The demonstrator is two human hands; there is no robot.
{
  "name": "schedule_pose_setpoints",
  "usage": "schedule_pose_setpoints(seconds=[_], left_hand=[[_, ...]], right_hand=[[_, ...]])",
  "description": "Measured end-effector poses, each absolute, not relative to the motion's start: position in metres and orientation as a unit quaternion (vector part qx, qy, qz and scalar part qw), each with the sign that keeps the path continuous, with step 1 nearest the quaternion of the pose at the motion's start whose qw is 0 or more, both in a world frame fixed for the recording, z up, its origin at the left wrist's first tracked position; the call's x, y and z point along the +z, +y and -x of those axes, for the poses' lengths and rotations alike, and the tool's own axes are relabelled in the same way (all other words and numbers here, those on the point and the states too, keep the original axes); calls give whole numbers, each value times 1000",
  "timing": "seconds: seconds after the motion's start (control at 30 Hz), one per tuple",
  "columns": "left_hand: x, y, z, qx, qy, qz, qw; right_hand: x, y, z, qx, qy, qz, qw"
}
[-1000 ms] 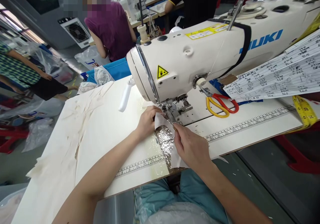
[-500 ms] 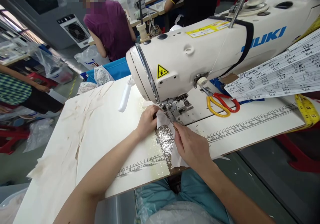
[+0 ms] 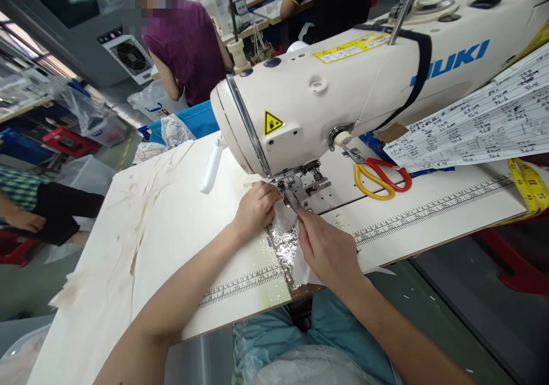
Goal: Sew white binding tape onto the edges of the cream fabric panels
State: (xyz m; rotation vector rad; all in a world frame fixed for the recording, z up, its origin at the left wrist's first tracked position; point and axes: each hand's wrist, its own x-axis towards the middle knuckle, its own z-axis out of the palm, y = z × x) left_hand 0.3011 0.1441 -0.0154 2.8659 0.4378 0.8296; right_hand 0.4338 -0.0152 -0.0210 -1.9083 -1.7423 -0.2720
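Observation:
My left hand is closed, its fingertips pinching a small piece of white fabric just in front of the sewing machine's needle area. In my right hand is a slim pair of metal tweezers, tips pointing up toward the presser foot. More white fabric hangs below the right hand's fingers; how it joins the piece at the left hand is hidden. Beneath both hands, shiny clear tape covers part of the table.
The white sewing machine arches over the work. Scissors with red and yellow handles lie to the right, near handwritten sheets and a yellow tape measure. Pale fabric layers cover the table's left. Co-workers are beyond.
My left hand has moved slightly right, closer to the tweezers, and the white fabric has shifted with it. My right hand is nearly unmoved. At far left, a person has changed position.

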Motion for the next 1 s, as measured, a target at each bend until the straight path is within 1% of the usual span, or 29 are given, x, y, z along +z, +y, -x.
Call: schedule_pose_setpoints(seconds=[0.1, 0.17, 0.23, 0.3, 0.37, 0.6, 0.77, 0.9, 1.0], left_hand=[[-11, 141, -297, 268, 132, -949, 99], [-8, 138, -294, 255, 122, -952, 117], [-5, 134, -292, 233, 117, -959, 110], [-4, 127, -293, 211, 132, -965, 83], [-3, 119, -297, 193, 159, -967, 49], [-5, 92, -305, 146, 219, -964, -30], [-6, 86, -296, 113, 196, -972, -69], [-8, 85, -294, 112, 191, -973, -64], [-8, 86, -294, 123, 202, -971, -41]], right_hand=[[-20, -24, -434, -124, -639, 710, 270], [-17, -39, -435, -114, -635, 704, 296], [-14, -61, -439, -54, -637, 693, 333], [-10, -86, -443, 37, -638, 680, 360], [-8, -109, -448, 88, -633, 672, 374], [-18, -139, -457, 120, -615, 684, 373], [-23, -140, -457, 158, -633, 663, 366], [-19, -139, -460, 143, -635, 655, 383], [-19, -139, -461, 192, -609, 668, 382]])
